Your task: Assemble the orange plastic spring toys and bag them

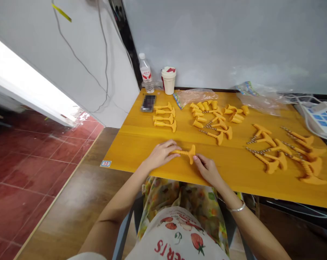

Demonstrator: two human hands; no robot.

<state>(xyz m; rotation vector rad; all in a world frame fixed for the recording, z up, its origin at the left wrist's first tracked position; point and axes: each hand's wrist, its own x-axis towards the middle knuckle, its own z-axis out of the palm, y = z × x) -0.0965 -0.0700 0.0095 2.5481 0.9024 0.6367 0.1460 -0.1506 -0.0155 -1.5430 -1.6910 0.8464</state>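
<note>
Left hand (160, 155) gripping threaded shank of orange plastic T-shaped part (183, 153), fingers closed round it, right hand (208, 169) pinching its flared head, part just above near edge of yellow wooden worktop (130, 148), more orange parts (217, 122) lying far and right

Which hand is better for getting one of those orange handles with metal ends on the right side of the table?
Probably the right hand. It is nearer the orange handles with metal ends, and it looks less busy. The left hand is wrapped around the ridged shaft of the orange piece in front of the person.
</note>
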